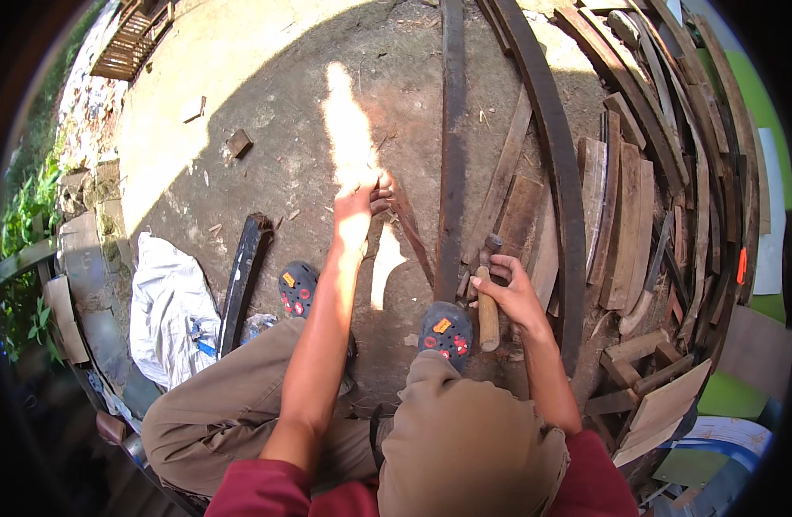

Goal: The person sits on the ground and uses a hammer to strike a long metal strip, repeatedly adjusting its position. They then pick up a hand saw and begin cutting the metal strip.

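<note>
My left hand [361, 207] reaches forward over the ground, its fingers curled at the upper end of a thin reddish-brown wooden strip [410, 228]. The strip slants down toward a long dark beam [452, 129], and its far side is hidden by my fingers. On the right, my right hand [515, 297] is closed on a hammer [488, 323] with a thick, pale wooden handle. Its dark metal head is partly hidden beyond my fingers. The hammer is close to my right shoe [446, 334], beside the beam's near end.
A curved dark beam [555, 164] and many planks [624, 224] lie to the right. A wooden frame [641, 366] stands near my right elbow. On the left are a white sack [172, 306], a black-sided timber piece [243, 280] and a small wood block [239, 143].
</note>
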The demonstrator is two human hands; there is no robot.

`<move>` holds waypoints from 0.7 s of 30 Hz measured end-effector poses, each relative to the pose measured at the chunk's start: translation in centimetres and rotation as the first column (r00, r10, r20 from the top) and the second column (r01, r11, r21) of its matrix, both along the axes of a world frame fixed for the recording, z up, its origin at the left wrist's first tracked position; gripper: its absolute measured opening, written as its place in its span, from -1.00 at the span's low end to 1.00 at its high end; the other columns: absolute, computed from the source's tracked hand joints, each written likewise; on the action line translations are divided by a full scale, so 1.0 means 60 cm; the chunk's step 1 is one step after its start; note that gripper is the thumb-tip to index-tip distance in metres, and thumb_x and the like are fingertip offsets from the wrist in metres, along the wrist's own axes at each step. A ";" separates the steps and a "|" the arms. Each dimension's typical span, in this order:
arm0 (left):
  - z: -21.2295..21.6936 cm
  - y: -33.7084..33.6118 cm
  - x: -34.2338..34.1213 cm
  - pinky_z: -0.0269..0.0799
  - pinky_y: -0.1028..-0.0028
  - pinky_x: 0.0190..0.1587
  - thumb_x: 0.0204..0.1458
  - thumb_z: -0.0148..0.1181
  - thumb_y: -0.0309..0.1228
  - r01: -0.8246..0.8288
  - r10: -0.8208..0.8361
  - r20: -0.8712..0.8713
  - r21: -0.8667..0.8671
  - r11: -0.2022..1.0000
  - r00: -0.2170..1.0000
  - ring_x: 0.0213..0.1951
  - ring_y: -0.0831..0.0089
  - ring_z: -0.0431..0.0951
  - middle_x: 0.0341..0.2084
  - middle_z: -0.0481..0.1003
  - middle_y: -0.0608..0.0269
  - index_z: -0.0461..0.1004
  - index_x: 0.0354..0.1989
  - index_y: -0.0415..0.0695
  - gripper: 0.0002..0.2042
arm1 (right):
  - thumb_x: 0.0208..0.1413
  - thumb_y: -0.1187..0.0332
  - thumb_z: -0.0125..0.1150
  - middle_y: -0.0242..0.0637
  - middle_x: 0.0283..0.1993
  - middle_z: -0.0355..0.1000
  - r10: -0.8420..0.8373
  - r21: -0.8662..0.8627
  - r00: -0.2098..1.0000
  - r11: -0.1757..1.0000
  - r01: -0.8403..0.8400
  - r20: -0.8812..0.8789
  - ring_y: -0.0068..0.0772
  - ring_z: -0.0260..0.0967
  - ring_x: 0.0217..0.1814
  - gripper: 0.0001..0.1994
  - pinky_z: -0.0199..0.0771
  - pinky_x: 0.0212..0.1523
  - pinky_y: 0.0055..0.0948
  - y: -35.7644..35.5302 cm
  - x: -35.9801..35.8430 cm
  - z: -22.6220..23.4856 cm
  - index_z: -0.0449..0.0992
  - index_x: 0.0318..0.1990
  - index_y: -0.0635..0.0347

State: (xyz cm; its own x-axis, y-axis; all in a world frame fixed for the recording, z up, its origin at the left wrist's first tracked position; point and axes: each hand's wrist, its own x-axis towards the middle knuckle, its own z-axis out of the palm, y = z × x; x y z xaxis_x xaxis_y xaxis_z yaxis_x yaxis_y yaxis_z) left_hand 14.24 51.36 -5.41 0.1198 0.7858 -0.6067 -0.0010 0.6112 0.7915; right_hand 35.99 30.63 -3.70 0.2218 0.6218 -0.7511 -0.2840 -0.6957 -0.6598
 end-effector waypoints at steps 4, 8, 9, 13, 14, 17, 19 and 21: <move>0.039 0.105 0.024 0.55 0.33 -0.06 0.31 0.10 -0.13 0.345 -0.314 -0.225 0.113 0.932 0.922 -0.08 0.33 0.61 -0.09 0.60 0.04 0.47 0.13 -0.32 -0.54 | 0.12 0.53 0.38 0.20 0.26 0.27 -0.256 -0.044 0.946 0.967 0.252 -0.197 -0.13 0.56 -0.10 -0.22 0.72 -0.21 -0.22 -0.003 -0.014 0.002 -0.02 0.39 0.44; 0.067 0.242 0.072 0.55 0.31 -0.05 0.31 0.11 -0.08 0.737 -0.565 -0.604 0.056 0.673 0.562 -0.08 0.33 0.62 -0.12 0.63 0.09 0.54 0.05 -0.25 -0.56 | 0.14 0.53 0.37 0.27 0.28 0.22 -0.321 -0.050 0.906 0.946 0.320 -0.278 -0.12 0.57 -0.08 -0.19 0.73 -0.19 -0.23 -0.009 -0.009 0.003 -0.09 0.40 0.46; 0.063 0.268 0.086 0.56 0.28 -0.05 0.29 0.12 -0.07 0.855 -0.551 -0.747 0.043 0.518 0.371 -0.09 0.30 0.63 -0.12 0.63 0.08 0.53 0.06 -0.25 -0.56 | 0.13 0.52 0.38 0.26 0.24 0.27 -0.333 -0.078 0.896 0.943 0.325 -0.294 -0.12 0.57 -0.10 -0.18 0.73 -0.19 -0.24 -0.010 -0.007 0.002 -0.09 0.40 0.46; 0.077 0.278 0.179 0.44 0.15 0.21 0.22 0.23 -0.08 0.940 -0.324 -0.904 -0.186 -0.286 -0.278 0.19 0.19 0.49 0.21 0.45 0.05 0.35 0.30 -0.17 -0.43 | 0.10 0.44 0.46 0.17 0.00 0.47 -0.424 -0.190 0.857 0.904 0.383 -0.292 -0.16 0.59 -0.27 -0.15 0.70 -0.27 -0.29 -0.032 0.007 0.000 -0.05 0.39 0.46; 0.086 0.275 0.193 0.36 0.14 0.28 0.21 0.23 -0.09 0.828 -0.246 -0.900 -0.185 -0.529 -0.359 0.26 0.20 0.42 0.28 0.38 0.07 0.30 0.34 -0.15 -0.40 | 0.10 0.42 0.47 0.16 -0.01 0.48 -0.426 -0.213 0.855 0.902 0.375 -0.296 -0.17 0.59 -0.29 -0.16 0.69 -0.30 -0.29 -0.038 0.010 0.001 -0.02 0.38 0.46; 0.063 0.267 0.209 0.16 0.11 0.40 0.16 0.28 -0.13 0.563 -0.105 -0.935 -0.113 -0.818 -0.340 0.39 0.28 0.25 0.36 0.26 0.17 0.27 0.36 -0.11 -0.37 | 0.11 0.38 0.46 0.07 -0.13 0.53 -0.421 -0.259 0.857 0.899 0.353 -0.296 -0.27 0.54 -0.41 -0.20 0.62 -0.44 -0.34 -0.029 0.003 0.009 0.05 0.36 0.45; 0.024 0.261 0.220 0.08 0.08 0.43 0.15 0.28 -0.15 0.451 -0.048 -0.960 -0.084 -0.889 -0.274 0.40 0.31 0.22 0.34 0.26 0.20 0.26 0.36 -0.09 -0.37 | 0.12 0.38 0.46 0.05 -0.16 0.55 -0.444 -0.261 0.836 0.890 0.373 -0.322 -0.30 0.52 -0.42 -0.21 0.58 -0.47 -0.36 -0.030 -0.003 0.007 0.05 0.37 0.44; -0.002 0.257 0.233 0.03 0.04 0.48 0.19 0.24 -0.17 0.348 0.032 -0.976 -0.107 -0.931 -0.215 0.38 0.30 0.26 0.31 0.31 0.20 0.23 0.41 -0.08 -0.36 | 0.12 0.40 0.43 0.06 -0.17 0.56 -0.476 -0.251 0.820 0.876 0.411 -0.319 -0.32 0.50 -0.44 -0.19 0.54 -0.49 -0.36 -0.022 -0.016 0.010 0.02 0.40 0.42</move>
